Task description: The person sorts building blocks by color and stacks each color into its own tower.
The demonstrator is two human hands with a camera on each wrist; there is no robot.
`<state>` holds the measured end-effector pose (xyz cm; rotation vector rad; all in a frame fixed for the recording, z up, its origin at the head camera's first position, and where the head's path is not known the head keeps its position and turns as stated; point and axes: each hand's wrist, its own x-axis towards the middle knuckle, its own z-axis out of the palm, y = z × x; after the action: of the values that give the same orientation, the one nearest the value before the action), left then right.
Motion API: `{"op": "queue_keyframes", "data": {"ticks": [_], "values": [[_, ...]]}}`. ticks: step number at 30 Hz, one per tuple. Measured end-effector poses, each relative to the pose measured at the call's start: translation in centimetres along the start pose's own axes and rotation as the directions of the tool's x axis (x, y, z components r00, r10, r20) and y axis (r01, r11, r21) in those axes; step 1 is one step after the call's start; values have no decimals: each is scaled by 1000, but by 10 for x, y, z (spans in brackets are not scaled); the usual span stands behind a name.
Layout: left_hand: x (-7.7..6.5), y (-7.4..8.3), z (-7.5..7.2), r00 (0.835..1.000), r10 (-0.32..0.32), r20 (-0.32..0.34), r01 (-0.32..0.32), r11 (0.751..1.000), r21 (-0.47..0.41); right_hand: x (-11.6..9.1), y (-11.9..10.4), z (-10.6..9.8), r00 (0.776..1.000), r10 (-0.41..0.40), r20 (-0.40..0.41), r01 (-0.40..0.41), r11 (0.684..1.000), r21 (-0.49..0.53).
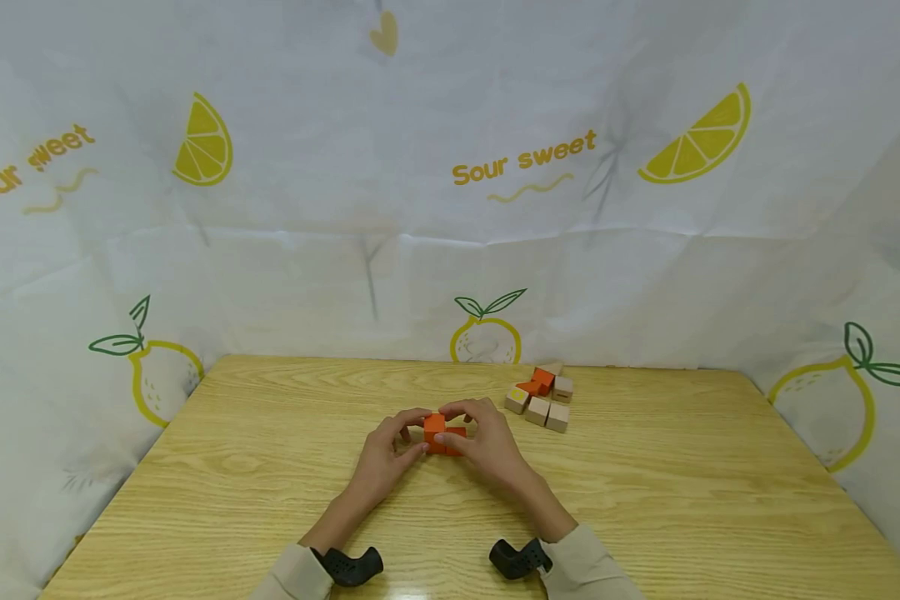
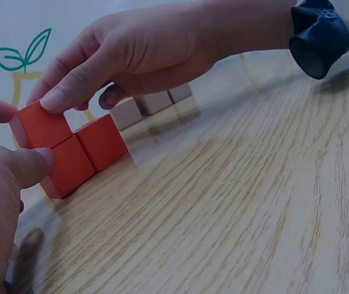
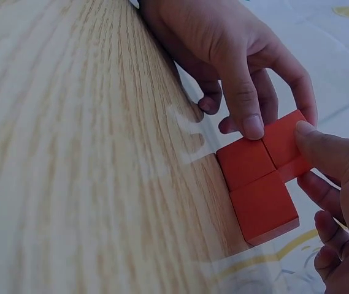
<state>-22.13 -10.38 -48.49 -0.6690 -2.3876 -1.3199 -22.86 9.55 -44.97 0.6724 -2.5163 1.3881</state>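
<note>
The left hand (image 1: 384,450) and right hand (image 1: 489,437) are gripping a three-block red stack (image 1: 434,423), seemingly assembled, while loose blocks (image 1: 537,411) are lying apparently unused at far right.

From six o'clock, high and farthest, the head view faces forward and down over the table (image 1: 645,500). Low and close, the left wrist view faces roughly one o'clock, the right eleven; both share the red blocks (image 2: 73,162).

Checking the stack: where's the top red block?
In the head view, the top block is below centre, between the left hand and right hand, on the left lower block.
</note>
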Motion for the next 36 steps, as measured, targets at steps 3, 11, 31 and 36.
{"op": "queue_keyframes", "data": {"ticks": [3, 11, 31, 36], "values": [[0, 0, 0, 1000, -2, 0, 2, 1000, -3, 0, -1, -2, 1000, 5, 4, -5, 1000, -2], [0, 0, 0, 1000, 11, -10, -11, 1000, 1, 1, -2, -10, 1000, 16, -6, -16, 999, 37], [0, 1, 1, 1000, 23, -18, -23, 1000, 12, 6, 23, -56, 969, 27, -247, -30, 999, -12], [0, 0, 1, 1000, 20, -12, -20, 1000, 13, 6, 36, -70, 950, 57, -308, -77, 996, -51]]}}
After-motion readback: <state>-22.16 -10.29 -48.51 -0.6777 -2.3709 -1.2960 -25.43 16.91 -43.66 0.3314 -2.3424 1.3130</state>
